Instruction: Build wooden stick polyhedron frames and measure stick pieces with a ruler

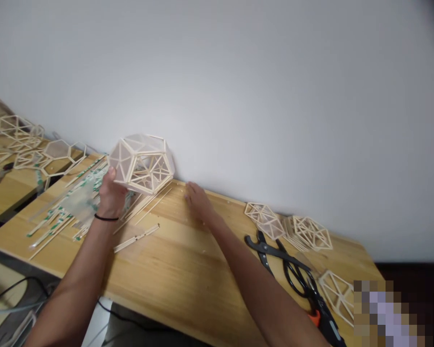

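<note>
My left hand [113,195], with a dark band at its wrist, grips a faceted lantern-like frame [152,166] by its lower left side. Thin pale wooden sticks form its pentagons and triangles, and translucent sheets cover several of its faces. One face towards me is uncovered, showing the struts inside. The frame is held above the table, close to the wall. To its right, my right hand [199,205] lies low at the table's back edge with its fingers stretched out, holding nothing visible. Small crumbs are scattered near its fingertips.
Thin sticks [137,238] and green-white packaging [83,193] lie left on the wooden table [173,284]. Stick frames [18,127] fill the far left. Flat stick panels [265,219], black pliers [265,248] and scissors [296,274] lie right. A wall [238,96] stands behind.
</note>
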Demonstrator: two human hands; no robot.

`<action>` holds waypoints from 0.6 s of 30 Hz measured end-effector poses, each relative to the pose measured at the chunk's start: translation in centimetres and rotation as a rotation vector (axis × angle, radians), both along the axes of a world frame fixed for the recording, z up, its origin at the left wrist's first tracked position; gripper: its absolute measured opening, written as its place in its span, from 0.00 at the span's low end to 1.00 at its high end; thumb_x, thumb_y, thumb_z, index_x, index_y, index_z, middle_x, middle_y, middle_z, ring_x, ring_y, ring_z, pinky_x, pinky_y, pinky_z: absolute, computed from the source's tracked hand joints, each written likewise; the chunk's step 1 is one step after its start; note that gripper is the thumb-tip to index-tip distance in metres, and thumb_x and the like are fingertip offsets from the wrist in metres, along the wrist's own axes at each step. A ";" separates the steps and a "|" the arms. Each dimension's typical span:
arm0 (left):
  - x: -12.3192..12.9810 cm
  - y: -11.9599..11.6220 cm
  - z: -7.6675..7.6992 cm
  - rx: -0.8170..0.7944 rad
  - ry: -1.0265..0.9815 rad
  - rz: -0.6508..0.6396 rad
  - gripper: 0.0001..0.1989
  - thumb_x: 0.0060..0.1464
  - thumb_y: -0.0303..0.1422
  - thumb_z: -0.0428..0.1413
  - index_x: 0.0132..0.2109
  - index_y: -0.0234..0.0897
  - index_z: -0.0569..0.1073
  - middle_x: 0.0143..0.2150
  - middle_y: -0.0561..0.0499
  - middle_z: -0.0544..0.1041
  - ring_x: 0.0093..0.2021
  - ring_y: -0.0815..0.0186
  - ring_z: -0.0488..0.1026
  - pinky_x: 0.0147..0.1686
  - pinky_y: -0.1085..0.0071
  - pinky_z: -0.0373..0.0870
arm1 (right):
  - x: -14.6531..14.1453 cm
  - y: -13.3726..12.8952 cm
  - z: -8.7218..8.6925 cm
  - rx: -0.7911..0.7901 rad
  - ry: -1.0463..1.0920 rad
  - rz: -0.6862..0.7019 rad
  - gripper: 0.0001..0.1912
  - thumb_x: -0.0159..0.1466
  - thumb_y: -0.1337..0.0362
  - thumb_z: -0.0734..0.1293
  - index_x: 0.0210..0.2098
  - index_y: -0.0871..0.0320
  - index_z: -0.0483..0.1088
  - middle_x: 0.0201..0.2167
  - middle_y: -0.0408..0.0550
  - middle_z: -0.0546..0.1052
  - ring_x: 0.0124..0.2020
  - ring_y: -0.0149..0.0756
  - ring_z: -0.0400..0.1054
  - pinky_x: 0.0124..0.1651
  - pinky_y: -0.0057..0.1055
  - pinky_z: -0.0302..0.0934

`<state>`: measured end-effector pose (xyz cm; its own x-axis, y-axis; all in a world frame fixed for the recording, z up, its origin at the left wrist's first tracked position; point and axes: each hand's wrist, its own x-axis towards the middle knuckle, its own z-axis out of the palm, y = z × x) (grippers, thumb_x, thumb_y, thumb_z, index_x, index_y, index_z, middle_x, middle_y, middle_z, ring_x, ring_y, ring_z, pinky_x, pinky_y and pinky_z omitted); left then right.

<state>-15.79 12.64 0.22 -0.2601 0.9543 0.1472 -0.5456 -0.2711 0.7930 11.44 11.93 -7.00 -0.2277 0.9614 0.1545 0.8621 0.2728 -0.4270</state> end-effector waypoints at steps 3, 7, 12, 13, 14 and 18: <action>-0.4 -0.3 0.2 0.018 -0.032 0.013 0.22 0.46 0.51 0.69 0.43 0.42 0.82 0.39 0.51 0.85 0.46 0.50 0.82 0.41 0.58 0.82 | -1.0 -2.6 -0.8 -0.007 0.006 0.086 0.26 0.74 0.66 0.56 0.68 0.68 0.64 0.72 0.68 0.64 0.75 0.50 0.54 0.75 0.53 0.51; -0.6 -0.6 0.5 0.004 -0.048 0.002 0.22 0.44 0.53 0.71 0.41 0.45 0.82 0.43 0.51 0.85 0.53 0.47 0.80 0.43 0.57 0.82 | -0.8 -6.4 -0.3 -0.014 0.020 0.166 0.25 0.75 0.64 0.56 0.68 0.62 0.67 0.68 0.62 0.70 0.71 0.47 0.61 0.73 0.51 0.57; -0.3 -0.7 0.3 0.027 -0.058 0.003 0.22 0.46 0.53 0.69 0.43 0.44 0.82 0.45 0.49 0.85 0.54 0.47 0.80 0.44 0.56 0.83 | -1.7 -1.6 0.4 0.014 0.042 0.111 0.27 0.76 0.65 0.52 0.70 0.66 0.63 0.72 0.65 0.64 0.75 0.48 0.55 0.75 0.52 0.51; -0.2 -0.7 0.2 0.031 -0.058 0.003 0.22 0.47 0.52 0.69 0.43 0.44 0.82 0.45 0.49 0.85 0.54 0.47 0.80 0.44 0.56 0.83 | -2.1 -0.3 0.3 0.012 0.042 0.101 0.27 0.76 0.65 0.52 0.70 0.67 0.62 0.72 0.66 0.63 0.75 0.48 0.54 0.76 0.52 0.50; -0.2 -0.7 0.0 0.033 -0.054 0.001 0.21 0.48 0.52 0.69 0.43 0.44 0.82 0.45 0.49 0.86 0.53 0.47 0.81 0.43 0.56 0.83 | -2.6 0.7 0.1 0.007 0.040 0.096 0.27 0.75 0.65 0.53 0.69 0.69 0.62 0.72 0.68 0.63 0.75 0.49 0.54 0.76 0.53 0.50; -0.2 -0.7 -0.5 0.013 -0.026 -0.028 0.20 0.49 0.53 0.67 0.42 0.44 0.83 0.44 0.48 0.86 0.51 0.46 0.81 0.39 0.57 0.84 | -3.2 -0.7 -0.7 -0.007 0.023 0.129 0.26 0.74 0.68 0.55 0.69 0.70 0.63 0.70 0.69 0.65 0.75 0.51 0.55 0.75 0.54 0.52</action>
